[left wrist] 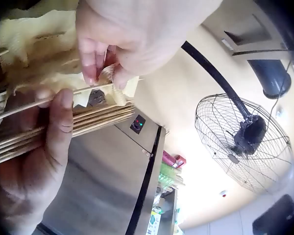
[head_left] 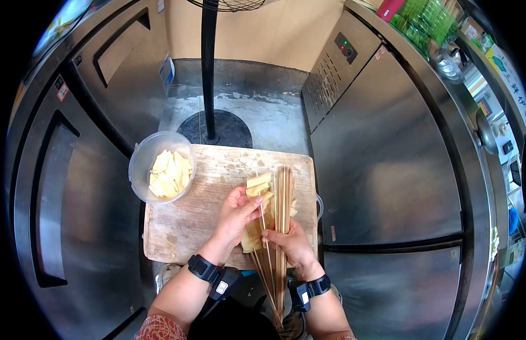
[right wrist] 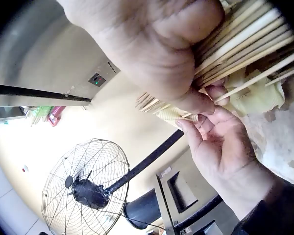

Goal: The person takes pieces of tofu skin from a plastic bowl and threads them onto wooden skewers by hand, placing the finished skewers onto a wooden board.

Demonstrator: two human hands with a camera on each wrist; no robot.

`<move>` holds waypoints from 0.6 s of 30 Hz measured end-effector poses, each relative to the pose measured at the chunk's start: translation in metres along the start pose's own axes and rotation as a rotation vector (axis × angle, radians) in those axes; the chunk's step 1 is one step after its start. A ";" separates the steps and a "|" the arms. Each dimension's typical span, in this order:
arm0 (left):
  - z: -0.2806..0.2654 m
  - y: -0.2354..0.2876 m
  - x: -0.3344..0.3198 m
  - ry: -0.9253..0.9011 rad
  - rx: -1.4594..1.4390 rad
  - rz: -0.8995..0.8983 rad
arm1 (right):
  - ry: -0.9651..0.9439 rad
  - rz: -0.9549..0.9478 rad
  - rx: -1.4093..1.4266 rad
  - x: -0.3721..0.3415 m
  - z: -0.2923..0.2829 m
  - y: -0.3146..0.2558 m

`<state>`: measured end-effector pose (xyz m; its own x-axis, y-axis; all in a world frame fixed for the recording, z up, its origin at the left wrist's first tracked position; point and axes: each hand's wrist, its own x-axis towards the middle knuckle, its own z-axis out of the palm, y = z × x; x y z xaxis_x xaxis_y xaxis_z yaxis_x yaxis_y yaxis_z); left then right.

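My left hand [head_left: 233, 220] pinches a folded pale-yellow sheet, which looks like tofu skin [head_left: 266, 198], at the tip of a bamboo skewer [left wrist: 39, 104]. That skewer passes through the folds in the left wrist view. My right hand [head_left: 296, 245] grips a thick bundle of bamboo skewers [head_left: 283, 195] and holds the single skewer between thumb and fingers. More yellow sheets [head_left: 251, 237] on skewers lie beside the bundle, their bare stick ends fanning toward my body. Part of these sheets is hidden behind my hands.
A worn wooden cutting board [head_left: 178, 226] lies beneath my hands. On its left edge stands a clear plastic tub [head_left: 137, 175] with several yellow sheets [head_left: 171, 173] inside. Steel cabinets [head_left: 382, 147] flank both sides. A fan's round base [head_left: 232, 133] and black pole [head_left: 208, 68] stand beyond the board.
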<state>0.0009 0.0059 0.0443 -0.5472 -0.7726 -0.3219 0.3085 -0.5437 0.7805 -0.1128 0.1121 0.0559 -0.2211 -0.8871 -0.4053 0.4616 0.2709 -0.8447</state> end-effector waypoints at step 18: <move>-0.012 0.012 0.001 -0.043 0.250 -0.102 | -0.066 0.015 -0.081 0.001 -0.005 0.008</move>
<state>0.0132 -0.0049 0.0472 -0.5999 -0.7003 -0.3869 0.0511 -0.5161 0.8550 -0.1138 0.1148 0.0470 -0.1559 -0.9048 -0.3964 0.3930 0.3114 -0.8652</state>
